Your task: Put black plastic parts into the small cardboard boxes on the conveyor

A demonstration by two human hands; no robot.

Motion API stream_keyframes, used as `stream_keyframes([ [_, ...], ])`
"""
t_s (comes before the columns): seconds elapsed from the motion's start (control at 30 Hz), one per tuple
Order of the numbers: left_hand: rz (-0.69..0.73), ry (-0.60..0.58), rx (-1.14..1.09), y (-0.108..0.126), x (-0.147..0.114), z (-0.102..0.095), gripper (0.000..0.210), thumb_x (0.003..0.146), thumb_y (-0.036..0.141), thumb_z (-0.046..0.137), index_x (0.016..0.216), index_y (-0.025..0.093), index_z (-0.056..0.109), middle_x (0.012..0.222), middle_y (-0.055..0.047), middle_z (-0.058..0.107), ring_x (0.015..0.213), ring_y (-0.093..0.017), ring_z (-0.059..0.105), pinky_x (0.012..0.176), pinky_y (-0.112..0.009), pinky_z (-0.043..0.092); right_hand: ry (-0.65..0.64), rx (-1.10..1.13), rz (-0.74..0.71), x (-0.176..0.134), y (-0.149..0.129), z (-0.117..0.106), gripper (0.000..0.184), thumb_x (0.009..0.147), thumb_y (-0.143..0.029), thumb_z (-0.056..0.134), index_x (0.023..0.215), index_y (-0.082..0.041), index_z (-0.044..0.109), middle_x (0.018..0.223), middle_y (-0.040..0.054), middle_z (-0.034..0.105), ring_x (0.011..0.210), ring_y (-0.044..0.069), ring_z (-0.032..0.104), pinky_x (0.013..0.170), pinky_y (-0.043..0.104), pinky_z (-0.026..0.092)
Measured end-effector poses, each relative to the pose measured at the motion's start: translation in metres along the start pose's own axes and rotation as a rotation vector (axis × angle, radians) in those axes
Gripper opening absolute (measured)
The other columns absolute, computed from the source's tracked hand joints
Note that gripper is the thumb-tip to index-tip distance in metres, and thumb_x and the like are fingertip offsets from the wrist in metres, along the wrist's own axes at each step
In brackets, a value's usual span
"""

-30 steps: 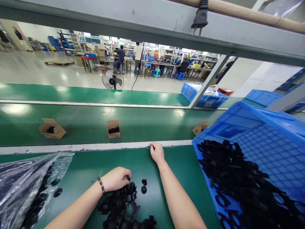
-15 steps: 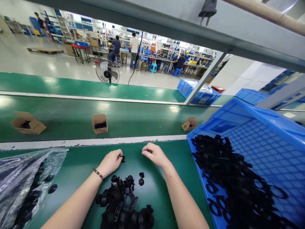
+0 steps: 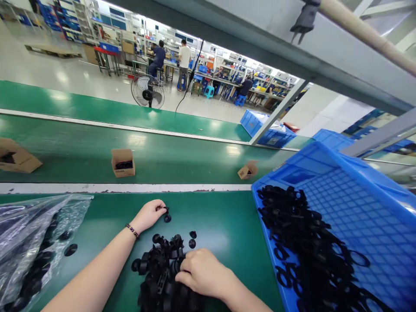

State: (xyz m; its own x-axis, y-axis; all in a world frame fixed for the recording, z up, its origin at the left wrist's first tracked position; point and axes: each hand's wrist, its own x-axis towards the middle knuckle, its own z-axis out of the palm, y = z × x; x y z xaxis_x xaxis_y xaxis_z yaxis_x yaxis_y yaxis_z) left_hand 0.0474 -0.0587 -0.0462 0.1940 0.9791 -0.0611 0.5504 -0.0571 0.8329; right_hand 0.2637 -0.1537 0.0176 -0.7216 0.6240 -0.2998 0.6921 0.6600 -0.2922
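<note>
My left hand is closed in a pinch on a small black part, mostly covered by the fingertips. A round black disc like a suction cup shows just under those fingertips. My right hand reaches into the right side of a pile of black plastic parts, its fingers curled at a black ring. The fingertips are partly hidden there. Two small black suction cups lie on the green work surface just beyond the right hand.
At right a large blue crate holds many black rings. A clear plastic bag with black cups lies at left. Small open cartons stand on the green belt behind. A fan and people working are farther back.
My right hand has come down and nearer, from above the bare surface to the pile. My left hand stays pinched at nearly the same spot. The cartons have shifted left in view.
</note>
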Motion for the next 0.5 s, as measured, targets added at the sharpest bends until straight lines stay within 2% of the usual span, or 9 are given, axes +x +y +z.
stream_keyframes([
  [0.1,-0.067,-0.009,-0.237,-0.002,0.002,-0.002,0.019,0.071,0.035,0.045,0.068,0.017,0.052,0.058,0.004,0.05,0.053,-0.01,0.044,0.053,-0.021,0.033,0.022,-0.048,0.103,-0.006,0.01,-0.003,0.027,0.073,-0.044,0.053,0.066,-0.021,0.065,0.06,0.0006,0.059,0.055,0.012,0.051,0.049,0.022,0.026],
  [0.23,-0.141,0.001,-0.427,-0.003,0.006,-0.003,0.022,0.069,0.039,0.048,0.068,0.017,0.048,0.053,0.006,0.045,0.043,-0.006,0.036,0.046,-0.018,0.029,0.09,-0.072,0.217,-0.021,0.036,-0.012,0.017,0.071,-0.028,0.055,0.057,-0.021,0.062,0.057,-0.0013,0.054,0.052,0.01,0.048,0.048,0.023,0.024],
  [0.37,-0.143,0.049,-0.455,-0.007,0.009,0.0,0.023,0.069,0.04,0.049,0.069,0.017,0.049,0.054,0.006,0.046,0.043,-0.006,0.037,0.046,-0.018,0.031,0.293,-0.119,0.349,-0.019,0.074,-0.016,0.026,0.08,-0.022,0.042,0.06,-0.02,0.059,0.066,0.0002,0.052,0.059,0.01,0.048,0.054,0.022,0.029],
  [0.5,-0.051,0.061,-0.361,-0.009,0.009,0.004,0.02,0.071,0.036,0.047,0.07,0.017,0.051,0.061,0.004,0.051,0.053,-0.009,0.046,0.055,-0.021,0.037,0.415,-0.189,0.429,-0.009,0.106,-0.006,0.021,0.08,-0.017,0.04,0.075,-0.021,0.06,0.075,0.0029,0.052,0.07,0.013,0.049,0.063,0.024,0.033],
])
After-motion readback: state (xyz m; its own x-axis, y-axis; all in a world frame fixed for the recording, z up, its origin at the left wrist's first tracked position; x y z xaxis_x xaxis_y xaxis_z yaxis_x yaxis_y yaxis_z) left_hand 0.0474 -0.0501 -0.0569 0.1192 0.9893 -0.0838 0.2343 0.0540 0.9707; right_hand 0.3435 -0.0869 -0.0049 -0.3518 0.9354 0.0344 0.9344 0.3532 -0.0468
